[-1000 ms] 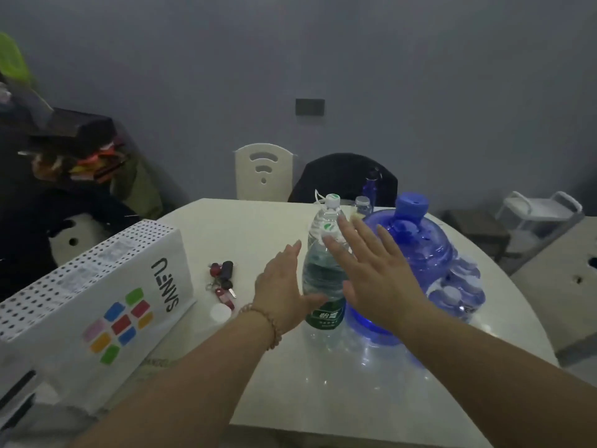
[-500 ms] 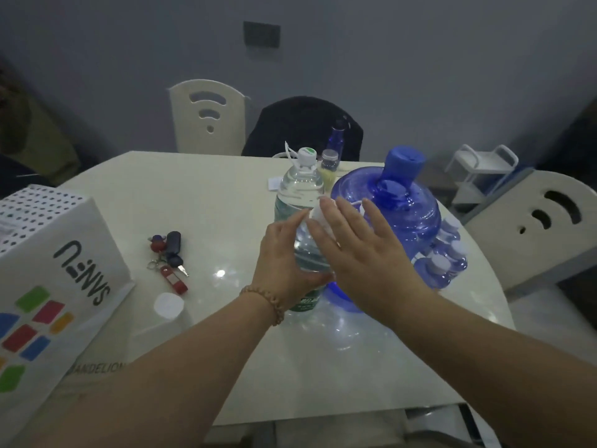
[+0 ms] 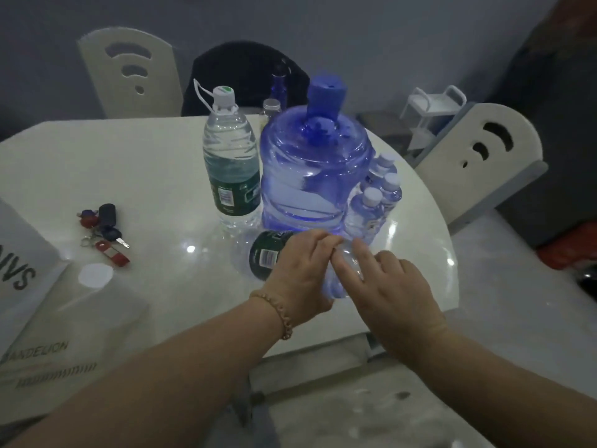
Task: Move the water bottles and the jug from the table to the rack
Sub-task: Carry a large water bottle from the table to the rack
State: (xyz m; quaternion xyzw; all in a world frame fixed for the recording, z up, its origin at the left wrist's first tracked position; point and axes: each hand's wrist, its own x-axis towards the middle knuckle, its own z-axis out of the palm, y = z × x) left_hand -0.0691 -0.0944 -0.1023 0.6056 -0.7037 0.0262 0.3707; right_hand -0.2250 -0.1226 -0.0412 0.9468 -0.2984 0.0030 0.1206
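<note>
One tipped water bottle [image 3: 269, 253] near the table's [image 3: 155, 189] front edge: left hand [image 3: 300, 276] is gripping it, right hand [image 3: 394, 292] is touching it, fingers relaxed.

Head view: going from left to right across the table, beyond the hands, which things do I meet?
White box → bunch of keys → upright green-labelled water bottle → blue jug → cluster of small bottles.

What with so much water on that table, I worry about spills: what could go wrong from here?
1. The left hand grips the sideways bottle and the right hand only rests on it, so it could slip. Its cap is hidden.
2. It is close to the upright bottle and the jug; a swing could topple the upright one.
3. The small bottles crowd between the jug and the table edge; moving the jug might push them off.
</note>
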